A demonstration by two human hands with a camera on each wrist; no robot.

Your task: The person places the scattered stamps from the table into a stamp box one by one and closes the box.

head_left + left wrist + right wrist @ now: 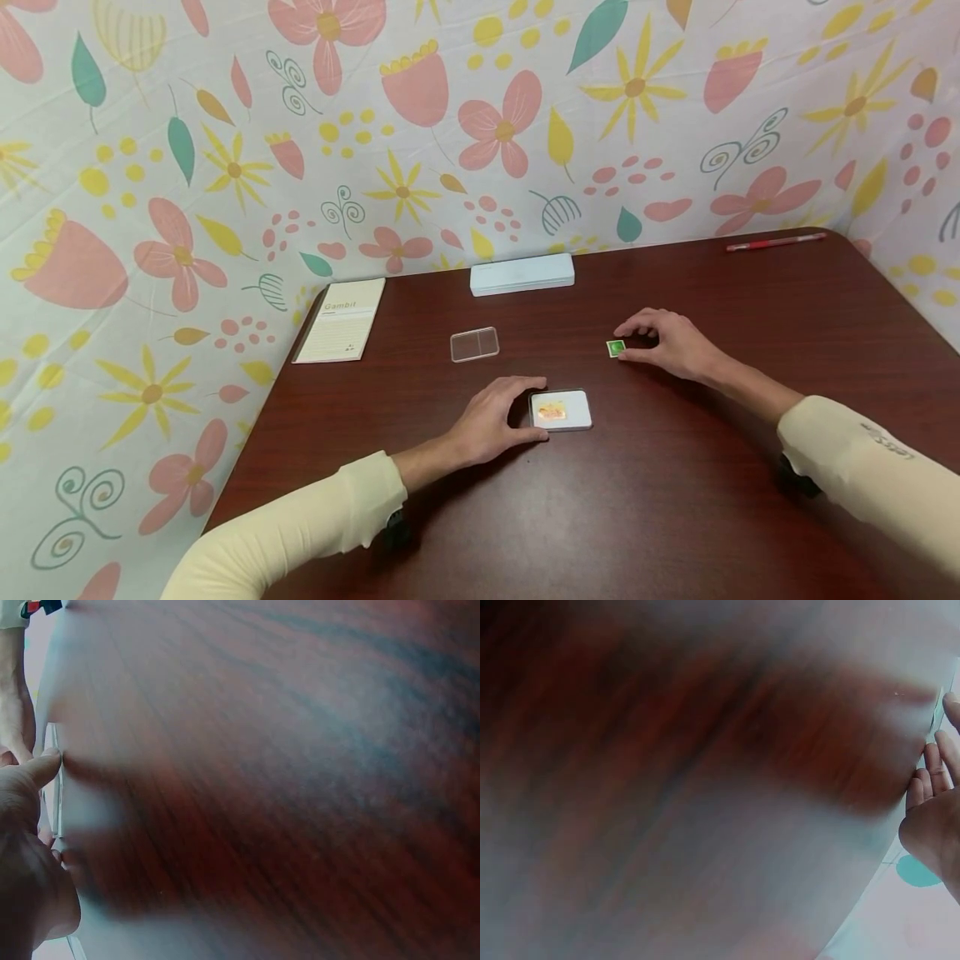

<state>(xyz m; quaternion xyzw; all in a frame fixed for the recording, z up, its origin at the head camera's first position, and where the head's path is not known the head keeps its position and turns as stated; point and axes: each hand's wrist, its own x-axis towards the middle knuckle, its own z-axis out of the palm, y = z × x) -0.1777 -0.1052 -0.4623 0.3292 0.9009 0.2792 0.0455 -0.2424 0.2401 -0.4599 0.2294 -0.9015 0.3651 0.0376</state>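
Note:
A small clear case (579, 412) with a white inside and a yellow-orange picture card (552, 411) lies on the table. My left hand (487, 421) grips its left end, thumb along the near edge and fingers at the far edge. At the left border of the left wrist view, the left thumb (46, 766) touches the case's edge. Farther right is a small green stamp-like square (615, 348) with a pale border. My right hand (671, 343) is beside it, thumb at its near corner, index finger just beyond its far edge. The right wrist view shows the right fingers (936, 769) spread from the thumb.
A clear lid (467, 346) lies behind the left hand. Against the patterned cloth are a notepad (341, 321) at left and a pale blue pencil case (522, 275) in the middle. A red pen (776, 242) lies near the far right corner of the dark table (675, 517).

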